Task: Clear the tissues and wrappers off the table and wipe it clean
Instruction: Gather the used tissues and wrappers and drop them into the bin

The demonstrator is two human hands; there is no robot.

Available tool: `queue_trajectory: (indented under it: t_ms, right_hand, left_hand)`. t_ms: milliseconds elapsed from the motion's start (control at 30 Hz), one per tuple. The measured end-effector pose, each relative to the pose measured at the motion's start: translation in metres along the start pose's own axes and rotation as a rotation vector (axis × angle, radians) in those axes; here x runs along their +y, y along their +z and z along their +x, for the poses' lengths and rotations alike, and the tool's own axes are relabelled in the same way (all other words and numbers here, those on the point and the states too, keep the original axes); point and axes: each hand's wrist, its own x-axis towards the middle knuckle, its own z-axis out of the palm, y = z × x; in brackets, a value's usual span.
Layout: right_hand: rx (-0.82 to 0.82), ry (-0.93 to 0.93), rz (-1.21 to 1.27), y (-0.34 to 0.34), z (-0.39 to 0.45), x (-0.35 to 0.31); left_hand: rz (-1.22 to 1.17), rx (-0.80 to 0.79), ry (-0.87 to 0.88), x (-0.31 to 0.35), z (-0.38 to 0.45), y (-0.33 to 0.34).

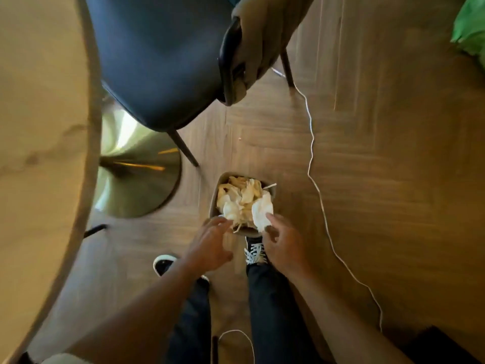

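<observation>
A small bin [214, 203] stands on the wooden floor in front of my feet, filled with crumpled white tissues [240, 198] and wrappers. My left hand [210, 245] hovers over the bin's near edge with its fingers spread and relaxed, fingertips close to the tissues. My right hand [284, 245] is at the bin's near right corner, its fingertips touching a white tissue [262, 210] that lies on top of the pile. The round wooden table [39, 127] fills the left side of the view.
A dark padded chair [157, 61] with a beige cloth [265, 43] draped over its back stands beyond the bin. The table's gold pedestal base [139, 166] is left of the bin. A thin white cable [315, 185] runs across the floor on the right. Something green [469, 30] lies at the top right.
</observation>
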Motion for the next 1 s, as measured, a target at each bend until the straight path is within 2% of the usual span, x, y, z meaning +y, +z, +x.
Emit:
queue_trajectory:
  t_ms: [200,333,467,567,700,833,1000]
  right_hand:
    - [-0.168,-0.146,-0.426,0.040,0.070,0.042]
    - [-0.276,-0.126,-0.425,0.064,0.111,0.063]
    - [-0.377,-0.071,-0.374,0.085,0.139,0.082]
    - [-0.413,-0.049,-0.340,0.086,0.143,0.084]
    - [-0.341,-0.013,-0.279,0.071,0.126,0.068]
    - [-0.289,0.006,-0.265,0.042,0.100,0.037]
    - [-0.252,0.077,-0.203,0.003,0.048,-0.020]
  left_hand:
    - [0.225,0.032,-0.015,-0.020,0.096,0.034]
    - [0.289,-0.072,-0.021,-0.037,0.144,0.058]
    - [0.207,-0.197,-0.022,-0.059,0.165,0.073]
    - [0.099,-0.207,-0.047,-0.063,0.155,0.071]
    - [-0.090,-0.063,-0.157,-0.053,0.121,0.057]
    - [-0.272,0.011,-0.250,-0.041,0.074,0.039]
    - [-0.379,0.087,-0.199,-0.021,0.001,0.007]
